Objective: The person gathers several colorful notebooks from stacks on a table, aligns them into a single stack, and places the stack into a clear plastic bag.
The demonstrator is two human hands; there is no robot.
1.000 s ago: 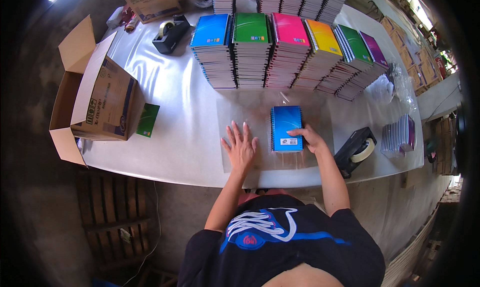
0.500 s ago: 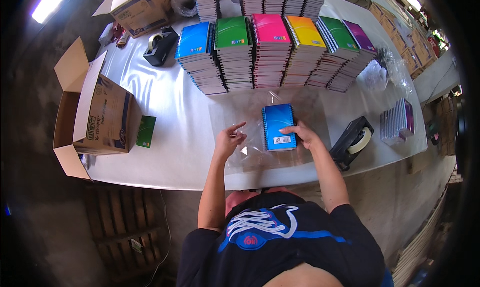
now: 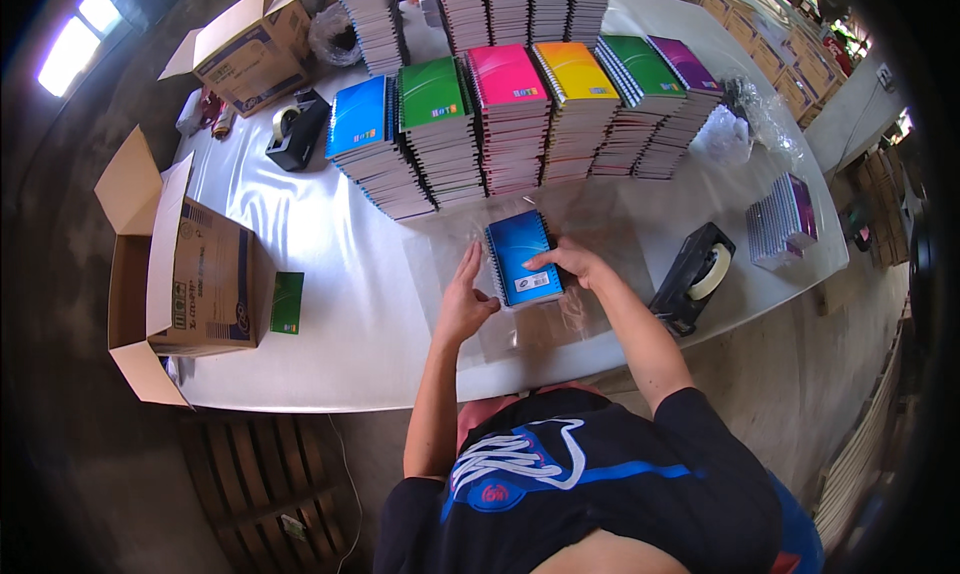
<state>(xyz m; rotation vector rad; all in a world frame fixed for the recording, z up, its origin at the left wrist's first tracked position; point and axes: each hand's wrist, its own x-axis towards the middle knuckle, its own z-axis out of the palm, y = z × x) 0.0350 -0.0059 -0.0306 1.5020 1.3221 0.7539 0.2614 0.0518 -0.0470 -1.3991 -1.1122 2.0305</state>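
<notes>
A small stack of blue spiral notebooks [image 3: 520, 249] lies on a clear plastic sheet or bag [image 3: 425, 236] near the table's front edge. My right hand [image 3: 572, 262] grips its right side, thumb on the top cover by a white label, the other fingers down the far side. Along the left, coiled edge is my left hand [image 3: 466, 302], fingers stretched forward and thumb toward the lower corner. Whether it touches the notebooks is hard to tell.
Tall stacks of coloured spiral notebooks [image 3: 515, 124] stand behind. A black tape dispenser [image 3: 693, 279] sits right, another tape dispenser [image 3: 298, 131] far left. An open carton [image 3: 215, 264] stands left beside a green notebook cover [image 3: 287, 302]. Purple notebooks [image 3: 783, 222] lie far right.
My left hand has moved in to the notebooks' left edge and straightened its fingers. The notebooks have turned slightly, still held by my right hand. The whole view has shifted a little.
</notes>
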